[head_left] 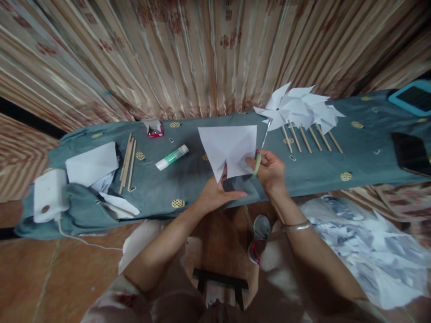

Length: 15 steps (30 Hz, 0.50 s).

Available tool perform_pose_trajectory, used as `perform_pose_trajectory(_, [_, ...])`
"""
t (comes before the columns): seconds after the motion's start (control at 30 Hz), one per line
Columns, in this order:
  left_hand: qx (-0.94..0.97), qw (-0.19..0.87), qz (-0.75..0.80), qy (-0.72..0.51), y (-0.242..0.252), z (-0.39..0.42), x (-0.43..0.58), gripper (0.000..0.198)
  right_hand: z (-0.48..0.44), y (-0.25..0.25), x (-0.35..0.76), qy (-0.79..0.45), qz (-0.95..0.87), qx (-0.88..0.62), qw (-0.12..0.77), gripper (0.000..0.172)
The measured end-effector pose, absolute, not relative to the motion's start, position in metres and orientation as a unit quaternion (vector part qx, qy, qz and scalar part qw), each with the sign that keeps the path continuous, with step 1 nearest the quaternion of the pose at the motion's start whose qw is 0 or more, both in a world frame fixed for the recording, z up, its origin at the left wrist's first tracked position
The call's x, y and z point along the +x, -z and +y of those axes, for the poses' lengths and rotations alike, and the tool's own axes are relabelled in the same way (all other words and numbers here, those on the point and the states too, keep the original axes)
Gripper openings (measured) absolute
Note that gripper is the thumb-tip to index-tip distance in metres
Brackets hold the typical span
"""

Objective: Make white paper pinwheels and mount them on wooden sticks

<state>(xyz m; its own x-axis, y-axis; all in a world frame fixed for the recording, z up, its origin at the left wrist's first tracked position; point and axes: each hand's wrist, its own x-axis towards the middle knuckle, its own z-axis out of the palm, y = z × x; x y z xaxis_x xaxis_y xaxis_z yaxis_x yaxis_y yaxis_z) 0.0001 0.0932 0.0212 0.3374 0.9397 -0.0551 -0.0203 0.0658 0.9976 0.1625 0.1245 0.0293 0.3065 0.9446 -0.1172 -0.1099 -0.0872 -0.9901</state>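
Observation:
A white square sheet of paper (232,143) is held up over the table, with a slit cut in from its lower edge. My left hand (213,195) grips it at the lower left corner; most of its fingers are hidden behind the sheet, and the thumb points right. In my right hand (272,172) is a pair of scissors (257,164) with pale green handles, blades pointing up and away beside the paper's right edge. The right thumb also touches the paper there. Finished-looking white paper pinwheels (279,107) on wooden sticks lie overlapping beyond my right hand.
A glue stick (172,157), a small red box (155,128), wooden sticks (127,163) and stacked paper (90,163) lie left. A white power adapter (50,195) sits at the left end, a dark phone (411,153) right. A bag of white paper pieces (370,246) stands below.

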Motion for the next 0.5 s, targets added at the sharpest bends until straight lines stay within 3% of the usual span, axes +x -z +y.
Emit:
perform_pose_trajectory(0.3, [0.473, 0.465, 0.529, -0.529, -0.013, 0.109, -0.005, 0.030, 0.123, -0.025, 0.139, -0.510, -0.368, -0.552, 0.547, 0.051])
perform_pose_trajectory(0.5, [0.444, 0.485, 0.528, -0.538, -0.014, 0.115, -0.014, 0.039, 0.118, -0.029, 0.136, -0.538, -0.374, -0.541, 0.527, 0.045])
